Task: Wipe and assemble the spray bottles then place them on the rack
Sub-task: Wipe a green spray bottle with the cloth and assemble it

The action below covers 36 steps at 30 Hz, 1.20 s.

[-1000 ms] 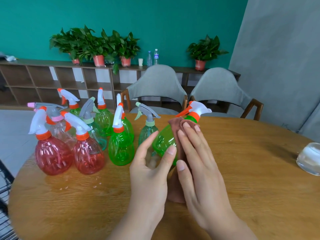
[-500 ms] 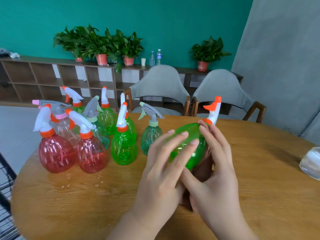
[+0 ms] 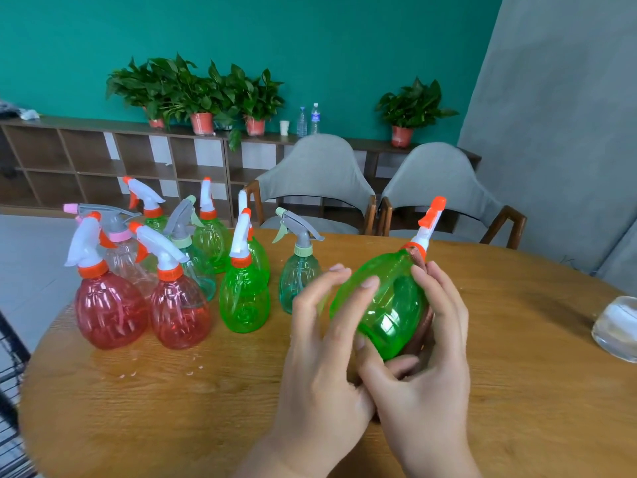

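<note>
- The green translucent plastic spray bottle (image 3: 386, 305), with a white trigger head and orange nozzle fitted, is held tilted above the round wooden table (image 3: 172, 408), right of centre in the frame. Its ribbed body looks glossy.
- The left hand (image 3: 324, 367) curls its fingers round the bottle's left side. The right hand (image 3: 427, 374) clasps the right side over a brown cloth (image 3: 424, 322).
- Wiping seems under way. The standing red, green and teal spray bottles (image 3: 179, 312) at the left all carry heads, and none is racked yet.

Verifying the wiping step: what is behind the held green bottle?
A brown cloth shows at the neck and right edge, between the green bottle and the right hand. Bottle and fingers cover the rest.
</note>
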Available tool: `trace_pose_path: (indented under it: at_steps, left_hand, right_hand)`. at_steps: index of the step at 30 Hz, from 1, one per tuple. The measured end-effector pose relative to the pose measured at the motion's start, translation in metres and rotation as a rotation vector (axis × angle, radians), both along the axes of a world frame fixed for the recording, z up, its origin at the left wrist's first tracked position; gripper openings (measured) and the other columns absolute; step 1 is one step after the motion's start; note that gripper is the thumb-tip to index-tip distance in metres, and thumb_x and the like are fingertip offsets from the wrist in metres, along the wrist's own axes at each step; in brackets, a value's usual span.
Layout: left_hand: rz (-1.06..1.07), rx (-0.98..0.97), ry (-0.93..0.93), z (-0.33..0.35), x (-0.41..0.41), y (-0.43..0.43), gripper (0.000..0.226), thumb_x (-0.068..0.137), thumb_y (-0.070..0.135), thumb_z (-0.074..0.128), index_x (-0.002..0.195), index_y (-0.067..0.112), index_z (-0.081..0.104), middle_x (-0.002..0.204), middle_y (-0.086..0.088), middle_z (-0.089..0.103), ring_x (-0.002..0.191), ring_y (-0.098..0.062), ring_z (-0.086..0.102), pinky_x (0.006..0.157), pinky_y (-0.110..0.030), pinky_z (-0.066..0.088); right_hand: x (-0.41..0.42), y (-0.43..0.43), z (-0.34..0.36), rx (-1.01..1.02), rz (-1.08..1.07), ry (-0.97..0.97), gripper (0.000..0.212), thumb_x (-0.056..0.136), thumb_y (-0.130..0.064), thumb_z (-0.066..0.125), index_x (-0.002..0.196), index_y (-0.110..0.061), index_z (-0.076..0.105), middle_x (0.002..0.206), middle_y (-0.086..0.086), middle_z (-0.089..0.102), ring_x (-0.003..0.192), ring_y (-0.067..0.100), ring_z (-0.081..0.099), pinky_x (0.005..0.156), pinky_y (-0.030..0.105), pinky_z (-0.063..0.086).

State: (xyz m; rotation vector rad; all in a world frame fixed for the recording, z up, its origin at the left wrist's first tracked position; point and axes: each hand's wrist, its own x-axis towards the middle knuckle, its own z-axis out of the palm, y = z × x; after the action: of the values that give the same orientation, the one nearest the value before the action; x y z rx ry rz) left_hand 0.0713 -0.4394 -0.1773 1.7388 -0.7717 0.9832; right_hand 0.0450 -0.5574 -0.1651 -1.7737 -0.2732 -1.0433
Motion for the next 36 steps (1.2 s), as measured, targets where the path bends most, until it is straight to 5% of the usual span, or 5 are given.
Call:
trace_pose_path:
  at_steps: [8, 15, 22, 29, 36]
  left_hand:
    - [-0.044, -0.193, 0.449, 0.001, -0.006, -0.006, 0.09, 0.077, 0.063, 0.085, 0.155, 0.037, 0.05, 0.146, 0.019, 0.06, 0.13, -0.013, 0.066, 0.102, -0.039, 0.059]
    - [0.064, 0.005, 0.241, -0.003, -0.001, 0.001, 0.095, 0.078, 0.002, 0.094, 0.159, 0.02, 0.047, 0.157, 0.012, 0.047, 0.15, -0.007, 0.045, 0.116, -0.015, 0.038]
    - [0.073, -0.012, 0.217, -0.003, 0.003, 0.006, 0.078, 0.082, -0.007, 0.07, 0.154, 0.019, 0.052, 0.156, 0.008, 0.049, 0.149, -0.011, 0.048, 0.116, -0.015, 0.038]
    - [0.086, 0.135, 0.161, -0.012, 0.006, 0.008, 0.081, 0.085, 0.007, 0.076, 0.16, 0.018, 0.046, 0.164, 0.007, 0.041, 0.154, -0.015, 0.043, 0.122, -0.029, 0.04]
    - [0.092, 0.083, 0.148, -0.016, 0.009, 0.01, 0.085, 0.087, 0.004, 0.063, 0.166, 0.021, 0.036, 0.167, 0.01, 0.036, 0.154, -0.017, 0.044, 0.12, -0.041, 0.045]
  right_hand:
    - [-0.003, -0.001, 0.006, -0.113, -0.058, 0.009, 0.092, 0.07, 0.003, 0.088, 0.152, -0.013, 0.049, 0.168, 0.009, 0.034, 0.162, 0.02, 0.027, 0.126, 0.028, 0.033]
    - [-0.001, -0.015, 0.014, -0.348, -0.111, 0.066, 0.093, 0.088, -0.025, 0.087, 0.164, -0.013, 0.036, 0.172, -0.006, 0.034, 0.164, 0.021, 0.024, 0.128, 0.047, 0.03]
    - [-0.002, -0.01, 0.002, -0.597, -0.111, -0.161, 0.066, 0.091, 0.003, 0.079, 0.151, -0.007, 0.056, 0.158, 0.001, 0.055, 0.156, 0.028, 0.041, 0.121, 0.053, 0.044]
    - [0.007, -0.029, 0.022, -0.504, -0.091, 0.154, 0.084, 0.088, -0.043, 0.083, 0.161, -0.022, 0.046, 0.168, -0.015, 0.039, 0.161, 0.01, 0.028, 0.127, 0.045, 0.038]
    - [0.003, -0.019, 0.004, -0.654, -0.066, -0.184, 0.056, 0.089, -0.005, 0.086, 0.141, -0.008, 0.066, 0.154, 0.003, 0.06, 0.152, 0.027, 0.048, 0.119, 0.052, 0.047]
